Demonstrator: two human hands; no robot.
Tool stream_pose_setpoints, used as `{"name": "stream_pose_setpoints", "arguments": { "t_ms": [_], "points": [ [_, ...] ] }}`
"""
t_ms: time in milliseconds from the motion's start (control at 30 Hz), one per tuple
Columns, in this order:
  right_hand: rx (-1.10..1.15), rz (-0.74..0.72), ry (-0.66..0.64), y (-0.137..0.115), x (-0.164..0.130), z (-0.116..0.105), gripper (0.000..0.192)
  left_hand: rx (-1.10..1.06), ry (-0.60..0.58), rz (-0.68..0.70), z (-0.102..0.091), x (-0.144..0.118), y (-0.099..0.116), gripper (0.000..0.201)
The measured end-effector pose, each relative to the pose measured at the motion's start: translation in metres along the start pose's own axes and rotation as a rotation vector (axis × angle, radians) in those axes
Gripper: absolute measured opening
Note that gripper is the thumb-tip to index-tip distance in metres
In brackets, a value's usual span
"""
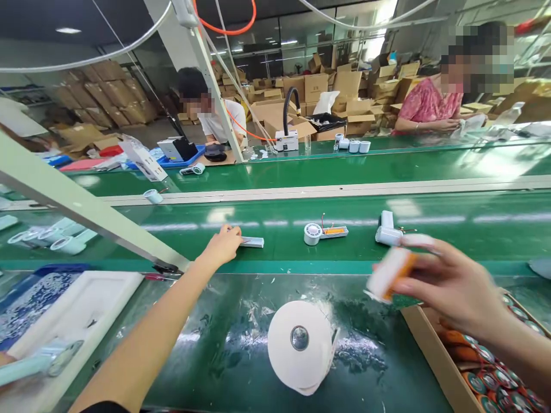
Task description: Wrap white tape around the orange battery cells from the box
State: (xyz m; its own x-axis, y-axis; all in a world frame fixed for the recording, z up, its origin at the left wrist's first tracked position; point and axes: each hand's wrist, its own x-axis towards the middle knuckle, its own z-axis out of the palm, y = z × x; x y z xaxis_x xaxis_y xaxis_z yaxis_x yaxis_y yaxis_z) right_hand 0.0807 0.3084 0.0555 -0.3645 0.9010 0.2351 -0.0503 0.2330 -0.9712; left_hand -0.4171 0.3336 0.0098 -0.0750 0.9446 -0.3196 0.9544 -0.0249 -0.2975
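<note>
**Plastic parts in both hands at the belt**

Plastic, by the look of it, makes up both pieces, so they should be light, stiff and a little slick. The left hand point(224, 245), reaching to centre frame, rests its fingertips on one end of a flat pale grey plastic strip point(252, 242) lying on the green conveyor belt point(473, 226); I cannot tell whether its grip has closed. A strip that thin lifts best pinched by its long edges. The right hand point(454, 287), at right of frame, pinches a small white-and-orange plastic block point(391, 274) above the near counter point(224, 350). Motion blur hides the block's shape and which fingers press it. The open cardboard box of round orange-rimmed pieces point(486, 376) at lower right is cut off by the frame. A white tape roll point(300, 345) stands low centre.
</note>
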Motion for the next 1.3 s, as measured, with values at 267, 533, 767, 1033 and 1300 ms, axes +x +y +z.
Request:
{"name": "stream_pose_setpoints", "arguments": {
  "t_ms": [267, 533, 767, 1033, 1300],
  "points": [
    [-0.307, -0.094, -0.390, 0.066, 0.169, 0.195, 0.037, -0.036, 0.013, 0.019, -0.002, -0.003, 0.005, 0.033],
    [-0.520, -0.073, -0.440, 0.124, 0.200, 0.269, 0.041, -0.266, -0.034, -0.113, 0.001, 0.013, -0.005, 0.026],
    [-0.792, -0.101, -0.451, 0.125, 0.202, 0.261, 0.038, -0.445, 0.050, -0.045, 0.008, 0.013, -0.024, 0.018],
    [-1.123, -0.282, -0.663, 0.125, 0.184, 0.271, 0.023, -0.455, 0.137, -0.061, 0.014, 0.002, -0.020, 0.021],
    [-1.181, -0.291, -0.767, 0.135, 0.180, 0.295, 0.036, -0.534, 0.222, -0.401, 0.026, 0.006, 0.007, 0.033]
  ]
}}
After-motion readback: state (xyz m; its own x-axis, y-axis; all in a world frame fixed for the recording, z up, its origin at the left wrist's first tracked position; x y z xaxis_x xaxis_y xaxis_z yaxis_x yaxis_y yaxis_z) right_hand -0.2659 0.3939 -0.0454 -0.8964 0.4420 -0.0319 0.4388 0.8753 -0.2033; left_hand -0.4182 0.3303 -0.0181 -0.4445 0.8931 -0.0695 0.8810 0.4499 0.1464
